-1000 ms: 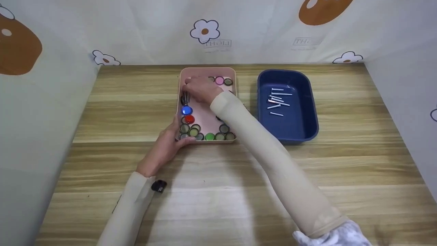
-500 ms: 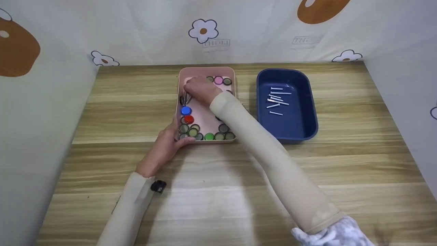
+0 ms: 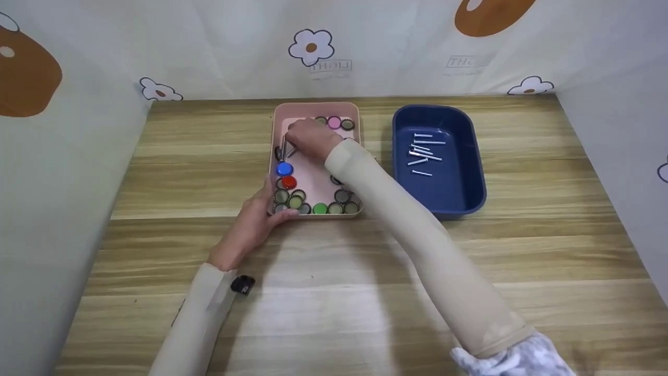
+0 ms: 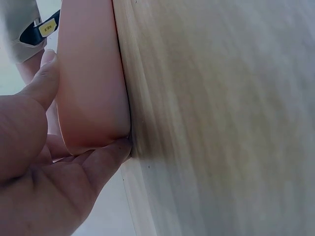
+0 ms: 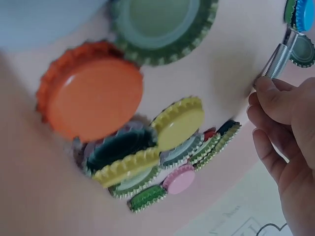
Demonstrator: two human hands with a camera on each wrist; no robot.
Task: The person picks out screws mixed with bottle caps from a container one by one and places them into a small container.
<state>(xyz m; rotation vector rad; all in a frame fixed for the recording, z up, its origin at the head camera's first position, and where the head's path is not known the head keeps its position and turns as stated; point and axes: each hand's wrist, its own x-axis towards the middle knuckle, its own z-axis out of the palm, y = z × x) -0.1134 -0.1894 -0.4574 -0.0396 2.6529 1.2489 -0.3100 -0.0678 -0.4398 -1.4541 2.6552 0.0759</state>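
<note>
My left hand [image 3: 250, 230] grips the near left corner of a pink tray [image 3: 315, 108], with the thumb along its front rim and the fingers on its left side. Inside the tray's far left part, my right hand [image 3: 314, 140] pinches a threaded metal screw [image 5: 278, 61] between thumb and fingertips. Another screw [image 3: 284, 149] lies by the left wall, close to a blue bottle cap [image 3: 284, 168]. A red cap [image 3: 289, 181] and a green cap [image 3: 320, 209] sit nearer the front. Some caps are hidden under the right hand and forearm.
To the right stands a dark blue tray [image 3: 443, 196] with several silver screws [image 3: 421, 151] lying in it. Both trays are on a wood-grain table [image 3: 323, 292]. A patterned cloth [image 3: 235, 52] hangs behind the table. An orange cap [image 5: 93, 98] shows close up in the right wrist view.
My right hand has shifted slightly right, and the screw in it has swung apart from the one by the wall. My left hand stays on the tray's corner.
</note>
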